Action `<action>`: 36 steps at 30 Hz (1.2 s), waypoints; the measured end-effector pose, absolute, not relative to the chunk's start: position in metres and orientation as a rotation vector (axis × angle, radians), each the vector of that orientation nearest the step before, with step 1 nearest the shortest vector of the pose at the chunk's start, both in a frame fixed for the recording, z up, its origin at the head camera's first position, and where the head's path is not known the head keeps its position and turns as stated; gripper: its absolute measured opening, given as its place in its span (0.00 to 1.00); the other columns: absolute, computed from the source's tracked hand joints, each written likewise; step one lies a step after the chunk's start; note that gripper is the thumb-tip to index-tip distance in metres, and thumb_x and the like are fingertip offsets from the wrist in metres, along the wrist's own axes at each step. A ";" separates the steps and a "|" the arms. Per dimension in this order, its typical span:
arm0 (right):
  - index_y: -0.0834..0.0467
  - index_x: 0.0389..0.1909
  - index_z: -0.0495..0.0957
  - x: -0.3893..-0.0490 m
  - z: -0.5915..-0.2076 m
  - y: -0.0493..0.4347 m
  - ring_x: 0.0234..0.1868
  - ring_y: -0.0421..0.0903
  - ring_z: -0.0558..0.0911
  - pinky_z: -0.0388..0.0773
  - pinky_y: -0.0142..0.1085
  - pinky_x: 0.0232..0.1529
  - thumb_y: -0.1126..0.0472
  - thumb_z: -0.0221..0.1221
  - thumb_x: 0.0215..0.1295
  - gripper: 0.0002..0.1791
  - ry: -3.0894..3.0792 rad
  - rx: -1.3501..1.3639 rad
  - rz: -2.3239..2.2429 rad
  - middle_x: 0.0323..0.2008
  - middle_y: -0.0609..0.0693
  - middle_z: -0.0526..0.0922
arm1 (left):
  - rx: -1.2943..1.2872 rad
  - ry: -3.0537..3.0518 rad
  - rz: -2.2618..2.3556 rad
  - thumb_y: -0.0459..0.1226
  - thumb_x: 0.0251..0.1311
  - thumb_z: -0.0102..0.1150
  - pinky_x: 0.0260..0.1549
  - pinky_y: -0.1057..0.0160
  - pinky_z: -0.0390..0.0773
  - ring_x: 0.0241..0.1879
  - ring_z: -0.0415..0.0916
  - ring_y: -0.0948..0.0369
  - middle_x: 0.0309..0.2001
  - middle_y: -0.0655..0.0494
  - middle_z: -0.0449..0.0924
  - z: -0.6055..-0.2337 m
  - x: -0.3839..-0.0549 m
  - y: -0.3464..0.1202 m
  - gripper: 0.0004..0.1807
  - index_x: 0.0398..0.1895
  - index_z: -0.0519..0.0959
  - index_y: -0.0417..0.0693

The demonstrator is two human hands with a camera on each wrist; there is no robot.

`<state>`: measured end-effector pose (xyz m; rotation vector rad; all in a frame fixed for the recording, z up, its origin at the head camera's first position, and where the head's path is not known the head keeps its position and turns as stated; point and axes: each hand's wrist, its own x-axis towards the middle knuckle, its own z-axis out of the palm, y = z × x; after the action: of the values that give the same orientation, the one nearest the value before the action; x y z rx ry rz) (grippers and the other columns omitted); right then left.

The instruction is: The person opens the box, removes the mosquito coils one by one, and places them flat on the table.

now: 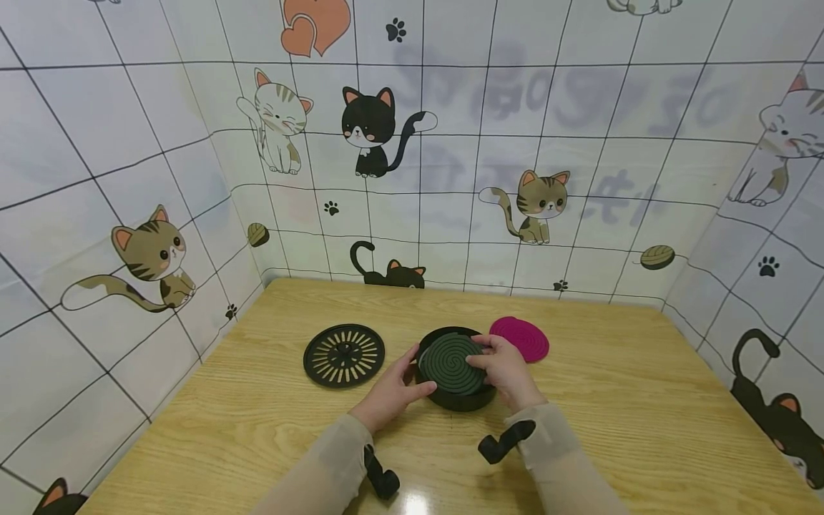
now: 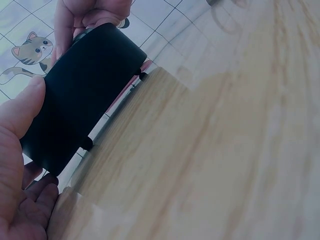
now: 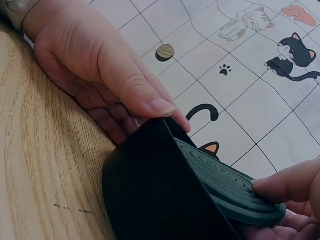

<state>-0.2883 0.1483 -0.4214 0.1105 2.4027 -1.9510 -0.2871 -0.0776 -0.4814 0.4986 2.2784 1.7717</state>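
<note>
A dark green mosquito coil (image 1: 453, 363) lies tilted in the mouth of a round black holder (image 1: 462, 403), one edge raised out of it. My right hand (image 1: 506, 370) pinches that raised edge, thumb on top and fingers beneath, as the right wrist view shows with the coil (image 3: 225, 185). On the left side of the holder, my left hand (image 1: 394, 390) grips the wall between thumb and fingers. Small feet show under the holder (image 2: 95, 80) in the left wrist view. The coil's far lower edge is hidden inside the holder.
Left of the holder, a round black slotted lid (image 1: 344, 355) lies flat on the wooden table (image 1: 257, 429). Behind the holder to the right is a magenta coil (image 1: 524, 338). Walls covered with a cat-print sheet (image 1: 450, 157) enclose the table's back and sides.
</note>
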 end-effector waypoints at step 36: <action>0.67 0.68 0.59 -0.294 -0.421 0.160 0.37 0.41 0.83 0.82 0.33 0.35 0.73 0.55 0.65 0.31 1.950 0.105 -2.250 0.51 0.59 0.77 | 0.509 2.279 1.776 0.52 0.58 0.65 0.66 0.50 0.58 0.71 0.55 0.51 0.74 0.51 0.52 -0.485 -0.290 -0.078 0.50 0.77 0.46 0.55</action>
<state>-0.2938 0.1595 -0.4211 0.1051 1.9496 -2.2500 -0.2903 -0.0782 -0.4850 0.5094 2.2789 1.7755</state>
